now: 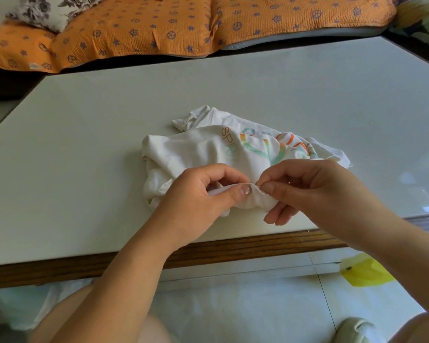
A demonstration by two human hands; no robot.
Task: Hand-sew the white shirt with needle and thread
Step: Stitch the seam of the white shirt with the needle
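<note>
White crumpled cotton shirt point(196, 149) with orange and green lettering is bunched on the pale smooth tabletop point(84, 144), just beyond both hands. A fold of its edge is pinched between the thumb and fingers of the left hand point(196, 196). Just beside that thumb, a thin metal needle point(257, 185) is pinched by the right hand point(307, 186), touching the fold.
</note>
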